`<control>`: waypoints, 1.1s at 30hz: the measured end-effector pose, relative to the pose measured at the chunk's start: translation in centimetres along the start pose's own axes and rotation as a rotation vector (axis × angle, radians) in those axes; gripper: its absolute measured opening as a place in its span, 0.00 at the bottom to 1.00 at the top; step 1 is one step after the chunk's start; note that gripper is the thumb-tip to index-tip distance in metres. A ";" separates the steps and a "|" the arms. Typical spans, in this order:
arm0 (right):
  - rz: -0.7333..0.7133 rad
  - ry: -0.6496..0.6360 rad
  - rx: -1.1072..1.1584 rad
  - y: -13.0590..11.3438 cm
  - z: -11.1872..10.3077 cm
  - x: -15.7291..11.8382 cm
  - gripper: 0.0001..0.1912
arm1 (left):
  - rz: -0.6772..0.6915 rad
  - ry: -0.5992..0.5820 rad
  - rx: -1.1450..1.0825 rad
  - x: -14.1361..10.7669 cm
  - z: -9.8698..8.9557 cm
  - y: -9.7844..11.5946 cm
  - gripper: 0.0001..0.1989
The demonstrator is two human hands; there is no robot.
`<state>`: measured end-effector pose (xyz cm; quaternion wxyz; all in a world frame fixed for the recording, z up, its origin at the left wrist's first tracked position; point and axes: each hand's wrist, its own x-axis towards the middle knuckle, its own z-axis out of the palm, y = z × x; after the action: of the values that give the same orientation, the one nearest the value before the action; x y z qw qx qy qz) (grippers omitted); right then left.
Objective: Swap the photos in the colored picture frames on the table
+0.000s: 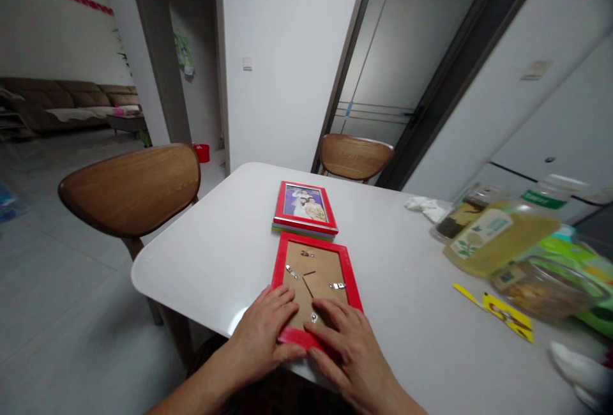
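Left hand [263, 332], right hand [352, 345] over partly hidden frame [351, 281]

The left hand [265, 333] and right hand [352, 346] are bare, with slender fingers, and the forearms are bare too. Below and between the hands shows dark clothing [287, 396], faintly patterned in reddish tones.

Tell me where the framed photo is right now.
In the head view, the framed photo lies picture side up near the middle of the white table, just beyond the red frame that lies back side up under both hands.
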<state>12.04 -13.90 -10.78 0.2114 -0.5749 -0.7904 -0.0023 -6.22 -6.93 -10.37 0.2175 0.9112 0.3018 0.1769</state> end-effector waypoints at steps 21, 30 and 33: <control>0.365 0.098 -0.107 4.4 1.1 2.2 0.18 | -0.006 0.067 -0.011 -0.2 0.6 -0.3 0.30; 0.350 0.098 -0.177 3.9 0.6 2.4 0.18 | 0.013 0.085 -0.034 -0.4 0.8 -0.5 0.30; 0.262 0.090 -0.152 2.7 0.6 3.9 0.18 | 0.024 0.091 -0.043 -0.5 1.0 -0.7 0.31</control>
<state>13.35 -9.25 -10.67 0.2011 -0.6866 -0.6960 -0.0602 -6.44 -7.01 -11.64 0.2211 0.9009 0.2966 0.2272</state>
